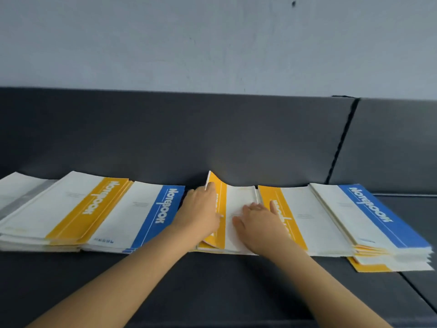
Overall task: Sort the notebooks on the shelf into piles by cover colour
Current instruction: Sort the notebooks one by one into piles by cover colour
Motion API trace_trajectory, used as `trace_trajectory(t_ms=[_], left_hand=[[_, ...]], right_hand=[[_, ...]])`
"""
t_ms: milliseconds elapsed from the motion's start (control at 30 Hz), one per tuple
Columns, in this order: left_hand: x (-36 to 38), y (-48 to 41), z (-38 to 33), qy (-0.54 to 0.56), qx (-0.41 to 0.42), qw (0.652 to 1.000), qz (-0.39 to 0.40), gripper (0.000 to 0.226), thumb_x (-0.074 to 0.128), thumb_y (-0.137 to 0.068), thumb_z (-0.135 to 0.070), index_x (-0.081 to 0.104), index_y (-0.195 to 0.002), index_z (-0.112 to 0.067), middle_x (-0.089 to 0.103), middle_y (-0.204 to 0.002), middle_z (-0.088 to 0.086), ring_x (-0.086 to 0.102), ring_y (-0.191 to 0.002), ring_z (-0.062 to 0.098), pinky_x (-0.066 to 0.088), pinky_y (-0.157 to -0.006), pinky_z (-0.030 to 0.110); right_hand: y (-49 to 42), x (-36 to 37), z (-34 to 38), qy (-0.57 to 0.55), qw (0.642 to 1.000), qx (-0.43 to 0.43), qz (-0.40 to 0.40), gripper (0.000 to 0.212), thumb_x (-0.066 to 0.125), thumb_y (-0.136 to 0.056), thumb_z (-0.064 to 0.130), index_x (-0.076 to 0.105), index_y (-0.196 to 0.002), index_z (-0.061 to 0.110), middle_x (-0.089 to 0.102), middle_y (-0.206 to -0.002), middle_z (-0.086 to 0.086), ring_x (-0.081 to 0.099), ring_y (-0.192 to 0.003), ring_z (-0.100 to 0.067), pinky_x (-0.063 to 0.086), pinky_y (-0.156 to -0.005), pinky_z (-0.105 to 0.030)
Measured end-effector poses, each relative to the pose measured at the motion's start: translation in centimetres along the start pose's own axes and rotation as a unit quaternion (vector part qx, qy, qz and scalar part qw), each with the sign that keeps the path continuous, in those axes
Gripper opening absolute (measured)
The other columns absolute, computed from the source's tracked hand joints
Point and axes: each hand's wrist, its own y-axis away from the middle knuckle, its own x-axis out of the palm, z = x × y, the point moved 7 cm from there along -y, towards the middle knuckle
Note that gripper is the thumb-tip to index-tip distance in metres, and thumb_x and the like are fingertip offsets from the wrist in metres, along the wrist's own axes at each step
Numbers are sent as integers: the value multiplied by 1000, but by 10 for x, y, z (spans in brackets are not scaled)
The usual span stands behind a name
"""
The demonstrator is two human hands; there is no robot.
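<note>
Notebooks with white covers and a yellow or blue spine band lie in a row on a dark grey cushioned surface (212,280). In the middle lies a yellow-banded notebook (238,202) whose far left corner curls upward. My left hand (201,209) grips its yellow left edge. My right hand (257,221) rests flat on its white cover with fingers spread. To the left are a blue-banded pile (151,209) and a yellow-banded pile (94,204). To the right lie a yellow-banded notebook (298,214) and a mixed stack with a blue-banded notebook (369,211) on top.
A grey-banded notebook (21,197) sits at the far left edge. A dark padded backrest (212,138) rises behind the row, with a seam (343,138) at the right. A pale wall (212,43) stands above it.
</note>
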Motion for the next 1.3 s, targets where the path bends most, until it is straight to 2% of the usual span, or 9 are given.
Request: trace_trajectory(t_ms=[133,267,467,767,900,967,1100,1200,1300], left_hand=[[-7,-5,11,288,-19,957,-29,65,61,-94,-13,28,-147,-27,48,-137,-3,49,-125,18,46,-92,30],[-16,-5,32,392,-22,918,-57,47,56,-96,-11,43,-140,-25,59,-130,-2,57,-120,16,51,-97,38],[-21,0,68,308,-47,949,-56,16,42,-103,-22,52,-106,-10,59,-98,3,59,-88,19,48,-70,33],[-83,22,223,486,-83,866,-86,21,49,-100,-21,52,-122,-22,65,-112,-1,64,-98,17,54,-82,35],[-99,30,297,477,-73,876,-17,45,71,-87,-11,52,-125,-25,67,-110,-3,67,-98,16,57,-83,37],[-103,34,319,470,-56,879,50,54,74,-81,-2,54,-127,-22,69,-110,1,68,-97,18,57,-82,36],[-123,38,343,423,10,885,196,47,78,-76,-1,66,-118,-20,73,-105,10,71,-93,24,58,-81,35],[-131,27,356,427,4,883,195,37,83,-69,-4,74,-105,-12,75,-94,15,73,-79,23,60,-75,31],[-130,11,375,514,-61,850,102,24,83,-66,-3,75,-88,-5,73,-80,13,69,-62,15,57,-58,23]], right_hand=[[-5,-3,0,-76,997,-13,1,55,20,-96,52,48,-122,14,51,-129,-6,43,-125,-25,15,-114,-48],[5,-28,13,-180,983,-17,-38,57,33,-93,58,34,-137,21,33,-144,-3,37,-131,-26,30,-103,-37],[-2,-50,59,-232,969,-9,-79,75,57,-90,48,24,-149,15,27,-154,-1,31,-138,-18,32,-105,-30],[-29,-42,208,-280,952,-16,-119,65,54,-91,48,34,-143,16,35,-147,-2,41,-128,-20,35,-100,-31],[-45,-23,280,-272,958,-15,-88,67,53,-91,49,32,-144,16,32,-148,-1,43,-127,-20,38,-95,-30],[-49,-13,302,-255,964,-4,-80,75,53,-89,55,25,-148,18,23,-154,-2,31,-138,-23,32,-105,-35],[-49,-23,337,-150,975,-121,-112,88,53,-78,70,11,-149,39,-2,-159,10,-15,-146,-20,-12,-115,-45],[-55,-34,355,-153,969,-177,-72,49,60,-80,60,44,-124,45,44,-138,14,21,-142,-16,-11,-116,-46],[-64,-45,349,-221,964,-124,-80,20,63,-85,47,57,-78,30,60,-80,11,57,-90,-12,40,-96,-33]])
